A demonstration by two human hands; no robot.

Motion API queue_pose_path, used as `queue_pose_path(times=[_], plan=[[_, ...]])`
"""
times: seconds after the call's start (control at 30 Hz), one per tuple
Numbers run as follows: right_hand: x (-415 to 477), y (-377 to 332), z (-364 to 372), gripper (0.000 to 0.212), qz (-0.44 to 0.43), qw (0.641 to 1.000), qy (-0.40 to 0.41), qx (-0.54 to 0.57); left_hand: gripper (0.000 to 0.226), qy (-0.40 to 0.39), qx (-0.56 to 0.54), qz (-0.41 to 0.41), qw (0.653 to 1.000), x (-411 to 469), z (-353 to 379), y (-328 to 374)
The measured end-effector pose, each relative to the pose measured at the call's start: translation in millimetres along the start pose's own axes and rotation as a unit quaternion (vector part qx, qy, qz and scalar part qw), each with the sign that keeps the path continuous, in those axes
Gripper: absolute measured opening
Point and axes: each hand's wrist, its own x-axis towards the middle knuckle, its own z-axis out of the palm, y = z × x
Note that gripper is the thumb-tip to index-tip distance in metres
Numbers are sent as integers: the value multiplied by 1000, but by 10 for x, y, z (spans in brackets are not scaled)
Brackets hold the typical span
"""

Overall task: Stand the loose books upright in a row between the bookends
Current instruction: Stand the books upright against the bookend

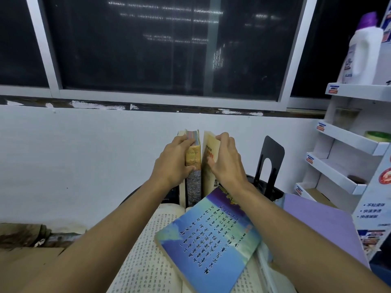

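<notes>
Two upright books stand side by side at the centre, and everything else can be placed from them. The yellow-spined book (193,163) stands straight, its spine toward the camera, with a pale volume (181,187) pressed against its left side. The left hand (173,161) clasps it from that side: fingers curl over the top edge of the pages and the thumb presses on the lower spine, so the book sits inside the closed grasp. Just right of it, with a narrow gap at the top, stands the cream-covered book (208,166), tilted slightly away. The right hand (225,159) grips this one, fingers hooked over its upper corner and the thumb flat on the cover, the book pinched between them. Right of the pair, near but apart, a black metal bookend (271,163) stands upright on a dark round surface (264,187). In front of the upright books, toward the camera, a blue-covered book (208,240) lies flat and askew, its far corner reaching under the right wrist; it rests on an open book (143,250) with printed columns. Right of these lies a lavender book (321,225). Farther right stands a white display shelf (349,142) with a white bottle (361,51) on top. Behind the books are a white wall (84,144) and a dark window (148,49).
</notes>
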Motion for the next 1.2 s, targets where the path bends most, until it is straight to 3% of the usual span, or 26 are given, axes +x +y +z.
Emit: queue_pose_path(times=[0.2, 0.47, 1.2], plan=[[31, 34, -121, 52, -13, 998, -62, -19, 85, -1, 5, -4, 1000, -10, -8, 13], [59, 149, -411, 97, -33, 973, -229, 23, 84, -5, 5, -5, 1000, -13, -13, 25], [17, 231, -19, 88, -77, 969, -210, 108, 84, 3, 4, 16, 1000, 5, 22, -3]])
